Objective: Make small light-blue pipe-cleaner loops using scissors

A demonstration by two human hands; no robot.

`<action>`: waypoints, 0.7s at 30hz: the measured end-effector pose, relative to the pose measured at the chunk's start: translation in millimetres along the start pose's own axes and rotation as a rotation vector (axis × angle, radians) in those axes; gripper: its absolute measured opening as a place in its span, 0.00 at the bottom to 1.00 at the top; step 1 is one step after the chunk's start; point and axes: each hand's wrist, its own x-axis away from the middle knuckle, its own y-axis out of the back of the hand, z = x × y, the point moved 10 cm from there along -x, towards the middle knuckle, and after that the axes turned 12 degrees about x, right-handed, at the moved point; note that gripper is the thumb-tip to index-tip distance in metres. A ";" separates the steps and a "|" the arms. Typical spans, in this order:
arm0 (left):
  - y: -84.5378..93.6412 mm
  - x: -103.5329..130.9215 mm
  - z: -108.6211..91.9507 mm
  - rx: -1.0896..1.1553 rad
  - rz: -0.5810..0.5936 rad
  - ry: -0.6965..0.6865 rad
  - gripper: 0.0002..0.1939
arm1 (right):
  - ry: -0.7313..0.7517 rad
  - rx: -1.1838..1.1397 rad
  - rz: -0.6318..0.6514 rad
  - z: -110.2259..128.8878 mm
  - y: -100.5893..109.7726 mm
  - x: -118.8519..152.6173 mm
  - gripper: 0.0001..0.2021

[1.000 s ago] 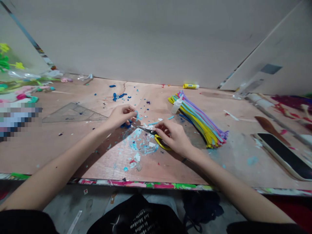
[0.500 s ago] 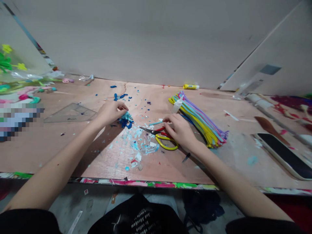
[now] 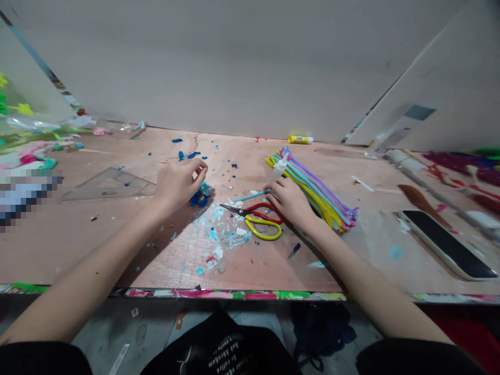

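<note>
My left hand point(image 3: 178, 182) is closed, its fingers curled in toward the thumb. It rests over a small heap of dark blue and light blue snippets point(image 3: 200, 197) and partly hides it; anything between the fingertips is out of sight. The fingers of my right hand point(image 3: 291, 200) are bent at the end of a thin light blue pipe cleaner point(image 3: 250, 196), which points left across the table. Just below that lies a pair of scissors point(image 3: 262, 228) with one red and one yellow handle, blades toward the left.
Beyond my right hand lie a bundle of coloured pipe cleaners point(image 3: 324, 192), a white nozzle bottle point(image 3: 279, 167) and a yellow glue stick point(image 3: 300, 139). A phone point(image 3: 445, 242) is at right, a clear set square point(image 3: 111, 185) at left. Light blue scraps point(image 3: 226, 234) litter the middle.
My right hand has shifted slightly right, off the scissors' red handle, and more of the light blue pipe cleaner shows. My left hand now covers more of the blue heap. The view has turned slightly.
</note>
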 end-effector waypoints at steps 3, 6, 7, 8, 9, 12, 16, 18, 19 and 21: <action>-8.9 4.9 -8.9 0.010 0.029 -0.035 0.16 | 0.015 0.056 0.011 1.4 -4.5 -1.6 0.06; -17.9 8.2 -14.5 0.028 0.070 -0.073 0.15 | 0.026 0.123 0.000 3.6 -5.7 -4.7 0.06; -21.5 9.1 -16.3 0.034 0.088 -0.088 0.14 | 0.034 0.145 -0.001 4.7 -6.2 -5.9 0.07; -25.4 10.1 -18.3 0.041 0.110 -0.103 0.14 | 0.042 0.166 0.000 5.8 -6.9 -7.0 0.07; -29.8 11.4 -20.9 0.052 0.135 -0.122 0.14 | 0.051 0.186 0.004 6.8 -7.6 -7.9 0.08; -41.8 16.5 -31.7 0.096 0.201 -0.173 0.13 | 0.069 0.216 -0.005 9.0 -5.3 -10.0 0.08; -49.7 23.6 -47.7 0.134 0.218 -0.223 0.16 | 0.094 0.136 -0.078 18.4 12.8 -10.7 0.07; -50.7 26.5 -54.3 0.105 0.194 -0.269 0.16 | 0.128 0.067 -0.092 29.6 22.1 -10.3 0.08; -52.4 27.8 -56.2 0.082 0.195 -0.289 0.16 | 0.142 0.021 -0.098 35.7 26.6 -9.9 0.08; -59.7 30.6 -56.4 0.022 0.245 -0.317 0.13 | 0.167 -0.056 -0.123 46.7 35.7 -8.4 0.08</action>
